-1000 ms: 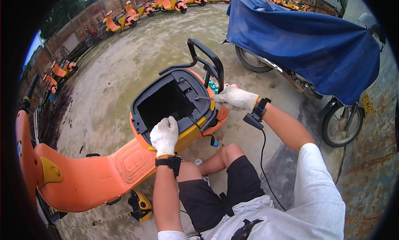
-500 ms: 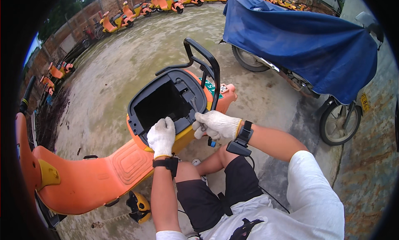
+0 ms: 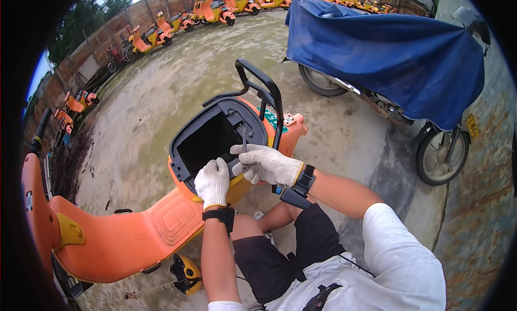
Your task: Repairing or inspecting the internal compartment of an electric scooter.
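An orange and yellow electric scooter (image 3: 145, 225) stands in front of me with its under-seat compartment (image 3: 183, 173) uncovered, a dark grey rim around a black opening. My right hand (image 3: 269, 164), in a white knit glove, is closed on a metal wrench (image 3: 244, 140). The wrench points up over the rear right part of the rim. At the near edge of the opening, my left hand (image 3: 212, 180), gloved the same way, is curled closed. Its fingertips are turned away, and whatever they grip is hidden.
A black grab rail (image 3: 272, 90) rises behind the compartment. To the right stands a motorcycle under a blue cover (image 3: 382, 63), near a stained wall. A yellow and black helmet (image 3: 188, 273) lies on the concrete beside the scooter. Several orange scooters (image 3: 215, 12) line the far wall.
My right hand has moved left and slightly up with the wrench, which now stands more over the rim. The left hand stays at the near edge. The view has shifted slightly.
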Action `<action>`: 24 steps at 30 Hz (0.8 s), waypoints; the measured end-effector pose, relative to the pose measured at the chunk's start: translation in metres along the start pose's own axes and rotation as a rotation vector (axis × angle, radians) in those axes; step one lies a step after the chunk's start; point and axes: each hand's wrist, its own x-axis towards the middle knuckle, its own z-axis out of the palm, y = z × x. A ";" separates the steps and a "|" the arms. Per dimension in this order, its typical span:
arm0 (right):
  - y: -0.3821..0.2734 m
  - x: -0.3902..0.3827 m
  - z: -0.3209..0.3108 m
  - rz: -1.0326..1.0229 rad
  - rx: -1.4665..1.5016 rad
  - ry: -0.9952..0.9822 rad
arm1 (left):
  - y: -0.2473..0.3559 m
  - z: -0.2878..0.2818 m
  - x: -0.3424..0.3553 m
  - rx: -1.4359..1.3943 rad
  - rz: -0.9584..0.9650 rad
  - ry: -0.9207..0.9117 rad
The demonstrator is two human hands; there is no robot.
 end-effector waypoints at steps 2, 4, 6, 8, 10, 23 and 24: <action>-0.016 -0.001 -0.008 -0.053 -0.037 0.014 | 0.001 -0.001 0.001 0.013 0.024 0.051; -0.036 0.004 -0.032 -0.079 -0.108 0.058 | 0.003 0.000 0.002 0.000 0.021 0.059; -0.054 0.012 -0.037 -0.075 -0.181 0.102 | 0.003 -0.001 0.002 -0.006 0.014 0.059; -0.072 0.012 -0.020 -0.162 -0.899 0.376 | 0.002 -0.001 0.003 -0.013 0.013 0.064; -0.068 0.026 -0.020 -0.297 -1.200 0.378 | -0.002 0.000 0.003 -0.005 0.024 0.078; -0.067 0.051 -0.033 -0.581 -1.910 0.165 | 0.002 0.000 -0.003 0.020 -0.004 0.106; -0.068 0.053 -0.033 -0.559 -1.981 0.162 | 0.001 0.001 -0.002 0.000 0.014 0.119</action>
